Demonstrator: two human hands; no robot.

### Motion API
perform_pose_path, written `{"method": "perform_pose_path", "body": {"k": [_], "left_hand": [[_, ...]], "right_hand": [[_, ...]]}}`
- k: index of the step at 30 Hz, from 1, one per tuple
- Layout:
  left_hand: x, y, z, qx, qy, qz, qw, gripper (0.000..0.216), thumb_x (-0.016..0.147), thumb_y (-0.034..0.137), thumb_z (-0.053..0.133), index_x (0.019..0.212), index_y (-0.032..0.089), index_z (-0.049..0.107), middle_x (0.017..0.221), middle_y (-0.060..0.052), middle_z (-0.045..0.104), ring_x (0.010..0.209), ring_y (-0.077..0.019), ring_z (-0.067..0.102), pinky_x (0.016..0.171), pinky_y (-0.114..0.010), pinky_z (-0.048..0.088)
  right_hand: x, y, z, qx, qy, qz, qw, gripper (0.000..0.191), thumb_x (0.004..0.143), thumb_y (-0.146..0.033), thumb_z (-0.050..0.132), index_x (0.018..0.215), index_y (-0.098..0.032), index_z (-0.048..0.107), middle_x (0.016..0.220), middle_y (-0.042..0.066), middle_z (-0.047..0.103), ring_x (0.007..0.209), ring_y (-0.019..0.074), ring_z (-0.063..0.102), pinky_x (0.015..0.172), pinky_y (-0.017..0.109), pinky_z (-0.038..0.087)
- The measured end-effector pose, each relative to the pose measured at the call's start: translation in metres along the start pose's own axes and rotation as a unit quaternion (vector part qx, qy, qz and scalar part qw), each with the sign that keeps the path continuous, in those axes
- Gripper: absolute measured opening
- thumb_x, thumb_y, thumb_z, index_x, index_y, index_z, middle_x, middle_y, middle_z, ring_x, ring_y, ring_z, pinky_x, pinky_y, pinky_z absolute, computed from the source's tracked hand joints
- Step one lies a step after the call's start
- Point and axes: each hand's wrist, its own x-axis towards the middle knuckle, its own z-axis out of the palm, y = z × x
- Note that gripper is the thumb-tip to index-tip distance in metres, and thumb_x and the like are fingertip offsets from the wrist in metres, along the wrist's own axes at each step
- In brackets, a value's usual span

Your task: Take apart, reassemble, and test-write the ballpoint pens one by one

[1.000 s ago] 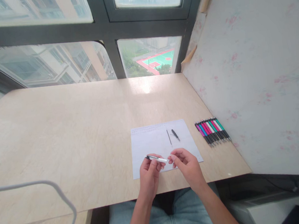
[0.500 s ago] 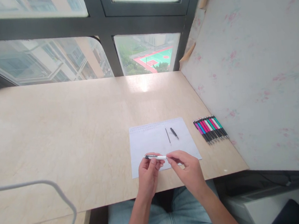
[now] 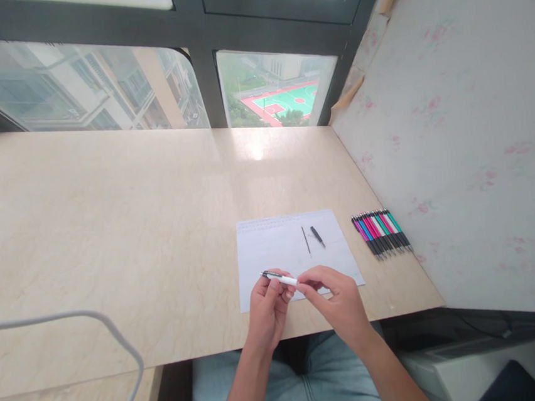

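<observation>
My left hand (image 3: 269, 304) is closed around a white pen barrel (image 3: 287, 280) with a black clip and push-button end. The barrel lies nearly level over the front of a white paper sheet (image 3: 267, 244). My right hand (image 3: 335, 291) pinches the barrel's right end with thumb and forefinger; whether a small part sits between those fingertips is too small to tell. Beyond the hands, on the paper, a thin dark pen refill (image 3: 306, 241) rests beside a black pen grip section (image 3: 318, 236) with a pointed tip.
A row of several coloured pens (image 3: 382, 233) with black grips lies right of the paper, near the flowered wall (image 3: 470, 143). A grey cable (image 3: 114, 332) arches over the table (image 3: 110, 241) at left. Windows (image 3: 280, 86) stand behind the table.
The camera view has tilted and shifted slightly. The pen barrel now slopes a little more, its right end lower. Both hands keep their grip in the same place.
</observation>
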Motion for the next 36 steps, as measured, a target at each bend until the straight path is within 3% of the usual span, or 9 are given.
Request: {"method": "perform_pose_path", "body": {"k": [8, 16, 23, 32, 36], "left_hand": [[0.000, 0.000, -0.004, -0.031, -0.001, -0.008, 0.999, 0.013, 0.086, 0.024, 0.067, 0.092, 0.013, 0.068, 0.085, -0.005, 0.065, 0.068, -0.0070, 0.057, 0.065, -0.017, 0.048], [-0.001, 0.003, -0.002, -0.038, -0.007, -0.016, 0.999, 0.016, 0.083, 0.027, 0.070, 0.090, 0.013, 0.067, 0.084, -0.004, 0.064, 0.067, -0.0075, 0.055, 0.064, -0.019, 0.047], [-0.003, 0.005, 0.003, -0.025, -0.012, -0.017, 0.999, 0.018, 0.082, 0.029, 0.071, 0.088, 0.013, 0.067, 0.080, -0.003, 0.062, 0.066, -0.0080, 0.053, 0.064, -0.019, 0.045], [-0.003, 0.004, -0.001, -0.031, -0.030, -0.021, 0.999, 0.016, 0.084, 0.028, 0.069, 0.089, 0.013, 0.067, 0.081, -0.003, 0.061, 0.065, -0.0078, 0.052, 0.061, -0.019, 0.044], [-0.003, 0.003, -0.001, -0.029, -0.038, -0.026, 0.999, 0.016, 0.085, 0.028, 0.068, 0.089, 0.013, 0.066, 0.081, -0.003, 0.061, 0.064, -0.0081, 0.052, 0.062, -0.020, 0.044]], "right_hand": [[0.002, -0.004, 0.007, -0.001, 0.004, -0.003, 1.000, 0.005, 0.086, -0.024, 0.066, 0.083, -0.021, 0.069, 0.079, 0.002, 0.070, 0.071, 0.0148, 0.063, 0.065, 0.026, 0.051], [0.002, -0.006, 0.007, 0.058, -0.023, 0.069, 0.996, 0.007, 0.085, -0.026, 0.067, 0.082, -0.020, 0.069, 0.079, 0.001, 0.069, 0.073, 0.0147, 0.063, 0.066, 0.025, 0.051], [0.000, 0.006, 0.010, 0.165, -0.049, 0.154, 0.973, 0.018, 0.080, -0.035, 0.072, 0.086, -0.019, 0.067, 0.081, 0.004, 0.070, 0.078, 0.0188, 0.066, 0.072, 0.031, 0.054], [0.003, -0.004, 0.009, 0.260, -0.083, 0.190, 0.943, 0.024, 0.078, -0.041, 0.073, 0.085, -0.020, 0.062, 0.080, 0.003, 0.072, 0.079, 0.0199, 0.069, 0.080, 0.035, 0.054], [0.004, -0.002, 0.007, 0.263, -0.100, 0.201, 0.938, 0.024, 0.079, -0.041, 0.072, 0.083, -0.020, 0.062, 0.080, 0.004, 0.072, 0.079, 0.0195, 0.068, 0.075, 0.033, 0.053]]}}
